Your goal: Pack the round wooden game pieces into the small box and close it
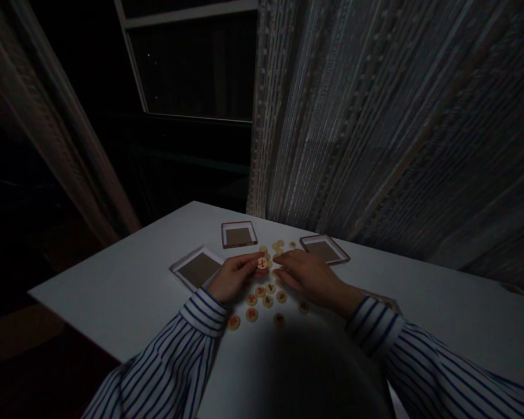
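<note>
Between the thumb and fingers of my left hand (236, 273) is a round xiangqi piece (262, 263) with a red character, its face turned up towards me. My right hand (312, 276) hovers just to the right, over the pieces, its thumb and fingers apart and no piece plainly in its grasp. Nearer me lie loose pieces with red characters (251, 315) and with dark ones (282, 297). Beyond my hands is a small cluster of pale pieces (278, 245), partly hidden by my fingers.
A shallow box tray (181, 277) lies left of my left hand. Another tray (239, 246) is at the back, and a third (343, 256) stands behind my right hand. Under my right sleeve, another box (388, 303) is partly covered. The white table (126, 273) meets a curtain (323, 145) behind.
</note>
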Demonstrator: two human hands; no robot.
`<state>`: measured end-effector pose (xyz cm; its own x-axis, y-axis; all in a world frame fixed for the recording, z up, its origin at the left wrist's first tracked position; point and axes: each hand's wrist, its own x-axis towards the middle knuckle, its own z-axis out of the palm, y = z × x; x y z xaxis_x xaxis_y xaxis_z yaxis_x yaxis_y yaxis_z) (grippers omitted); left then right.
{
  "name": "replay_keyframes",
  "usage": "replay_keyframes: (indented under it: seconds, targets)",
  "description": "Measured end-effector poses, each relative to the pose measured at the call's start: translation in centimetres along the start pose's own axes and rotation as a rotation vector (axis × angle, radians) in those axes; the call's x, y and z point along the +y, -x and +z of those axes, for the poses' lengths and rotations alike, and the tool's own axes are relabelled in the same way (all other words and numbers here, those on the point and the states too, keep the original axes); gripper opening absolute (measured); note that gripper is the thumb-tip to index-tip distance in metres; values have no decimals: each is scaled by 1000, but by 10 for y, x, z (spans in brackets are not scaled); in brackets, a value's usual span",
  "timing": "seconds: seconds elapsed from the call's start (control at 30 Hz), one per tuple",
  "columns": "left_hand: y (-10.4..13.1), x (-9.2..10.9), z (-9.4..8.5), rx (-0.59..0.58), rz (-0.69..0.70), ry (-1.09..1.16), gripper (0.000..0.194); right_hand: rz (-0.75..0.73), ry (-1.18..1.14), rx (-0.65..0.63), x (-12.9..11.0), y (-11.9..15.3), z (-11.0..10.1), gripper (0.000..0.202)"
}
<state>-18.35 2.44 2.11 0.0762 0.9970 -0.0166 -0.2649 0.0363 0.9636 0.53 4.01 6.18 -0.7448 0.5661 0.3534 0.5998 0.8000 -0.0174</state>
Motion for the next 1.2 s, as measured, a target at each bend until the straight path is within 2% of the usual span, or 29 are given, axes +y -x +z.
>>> replay_keyframes:
  seconds: [0.17, 0.63, 0.87, 1.2]
  targets:
    - [7, 0, 11, -38, -37, 10, 35, 1, -8, 12, 0, 10, -8, 26]
    - [25, 11, 50, -121, -1, -70, 33, 10, -74, 64, 4, 45, -27, 26]
    - [29, 9, 69, -149, 33, -103, 29, 30, -78, 83, -1, 61, -41, 24]
    - [29, 2, 87, -158, 64, -144, 33, 74, -121, 61, 6, 80, -48, 28]
